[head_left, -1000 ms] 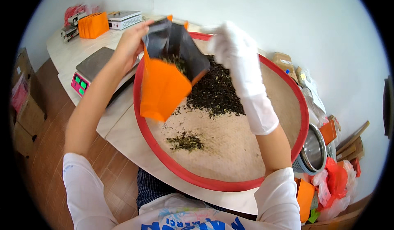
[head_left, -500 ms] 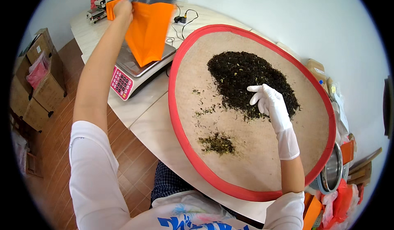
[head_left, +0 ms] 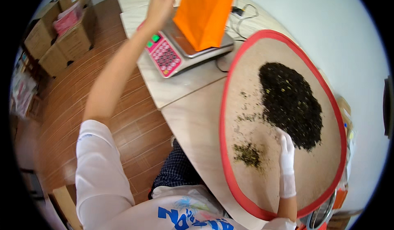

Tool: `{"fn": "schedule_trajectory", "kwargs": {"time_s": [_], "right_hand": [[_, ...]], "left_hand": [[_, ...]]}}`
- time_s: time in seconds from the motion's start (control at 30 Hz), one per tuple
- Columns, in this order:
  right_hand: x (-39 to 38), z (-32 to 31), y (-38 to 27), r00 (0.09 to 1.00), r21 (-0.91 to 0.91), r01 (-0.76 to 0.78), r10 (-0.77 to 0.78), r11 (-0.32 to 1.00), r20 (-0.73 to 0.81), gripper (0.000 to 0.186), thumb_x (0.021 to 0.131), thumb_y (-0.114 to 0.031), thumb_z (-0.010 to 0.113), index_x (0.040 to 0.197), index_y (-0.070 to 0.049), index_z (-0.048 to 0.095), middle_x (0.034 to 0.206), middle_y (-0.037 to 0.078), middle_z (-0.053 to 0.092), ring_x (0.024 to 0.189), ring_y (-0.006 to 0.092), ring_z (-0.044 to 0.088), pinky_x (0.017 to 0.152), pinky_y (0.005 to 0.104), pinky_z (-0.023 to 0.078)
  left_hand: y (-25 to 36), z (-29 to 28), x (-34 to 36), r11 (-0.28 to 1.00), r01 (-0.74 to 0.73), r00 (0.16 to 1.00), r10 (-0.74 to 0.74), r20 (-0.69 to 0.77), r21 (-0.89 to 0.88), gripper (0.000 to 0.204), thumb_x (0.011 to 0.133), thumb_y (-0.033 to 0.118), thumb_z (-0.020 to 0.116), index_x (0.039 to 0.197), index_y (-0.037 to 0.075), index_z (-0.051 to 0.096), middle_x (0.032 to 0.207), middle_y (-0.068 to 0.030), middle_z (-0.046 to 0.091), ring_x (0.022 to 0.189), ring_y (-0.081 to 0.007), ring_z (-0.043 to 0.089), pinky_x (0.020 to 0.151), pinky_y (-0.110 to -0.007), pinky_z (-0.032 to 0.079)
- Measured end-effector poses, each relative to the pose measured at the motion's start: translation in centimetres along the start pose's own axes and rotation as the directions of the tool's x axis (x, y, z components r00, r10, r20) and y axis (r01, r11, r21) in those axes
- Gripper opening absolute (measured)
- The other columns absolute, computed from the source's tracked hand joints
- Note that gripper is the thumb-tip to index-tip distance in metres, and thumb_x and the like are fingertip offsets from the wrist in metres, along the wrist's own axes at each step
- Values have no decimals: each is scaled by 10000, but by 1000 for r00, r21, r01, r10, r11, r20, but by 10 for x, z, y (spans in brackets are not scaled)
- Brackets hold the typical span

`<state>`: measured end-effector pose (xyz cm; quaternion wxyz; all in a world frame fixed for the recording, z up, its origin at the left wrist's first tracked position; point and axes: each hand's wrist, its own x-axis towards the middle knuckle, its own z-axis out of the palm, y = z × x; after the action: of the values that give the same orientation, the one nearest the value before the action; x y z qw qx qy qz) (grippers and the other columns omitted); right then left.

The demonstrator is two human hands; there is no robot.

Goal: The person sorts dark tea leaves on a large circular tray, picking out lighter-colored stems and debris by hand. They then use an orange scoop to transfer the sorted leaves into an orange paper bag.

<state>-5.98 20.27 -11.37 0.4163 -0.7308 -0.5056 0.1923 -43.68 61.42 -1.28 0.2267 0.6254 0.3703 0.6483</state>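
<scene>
My bare left hand (head_left: 162, 6), closed at the upper edge of the view, grips the top of an orange bag (head_left: 205, 18). The bag hangs over the metal pan of a digital scale (head_left: 166, 57); I cannot tell whether its bottom touches the pan. In a white glove, my right hand (head_left: 286, 148) is open with its fingers stretched out and holds nothing. It hovers over a round tray with a red rim (head_left: 225, 148), beside a large heap of dark dried leaves (head_left: 291, 102). A smaller pile of greenish leaf bits (head_left: 248, 154) lies to its left.
The scale and tray share a pale table (head_left: 188, 135). Black cables (head_left: 242, 20) run behind the scale. Cardboard boxes (head_left: 76, 37) stand on the tiled floor at far left. A metal bowl (head_left: 322, 213) sits by the tray's near right side.
The view has swung left, so the table things appear farther right. My right hand has moved off the dark heap toward the near side of the tray. The left still grips the bag.
</scene>
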Motion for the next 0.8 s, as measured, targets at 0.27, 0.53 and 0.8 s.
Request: {"fn": "schedule_trajectory", "kwargs": {"time_s": [0.27,0.53,0.8], "right_hand": [[-91,16,41,998,-102,-64,64,993,0,535,1028,-318,385,1443,18,357,1514,179,335,1417,306,280,1172,408,194],[-68,93,-21,937,-351,287,-186,891,296,635,913,-143,523,1475,18,275,1526,265,239,1419,411,217,1169,461,154],[-2,139,-11,915,-237,376,-320,896,246,527,958,-152,456,1460,-31,351,1514,222,311,1406,398,269,1158,500,172]], "left_hand": [[-21,-32,-235,953,303,876,-275,396,-9,226,962,91,487,1096,70,667,588,26,435,555,-55,398,520,-248,346],[-8,-1,-277,841,541,758,-482,440,-11,223,965,98,486,1072,90,682,561,24,432,517,-56,375,479,-262,327],[-14,-9,-279,922,384,831,-369,416,50,205,963,93,497,1055,83,680,526,19,387,483,-45,332,456,-254,288]]}}
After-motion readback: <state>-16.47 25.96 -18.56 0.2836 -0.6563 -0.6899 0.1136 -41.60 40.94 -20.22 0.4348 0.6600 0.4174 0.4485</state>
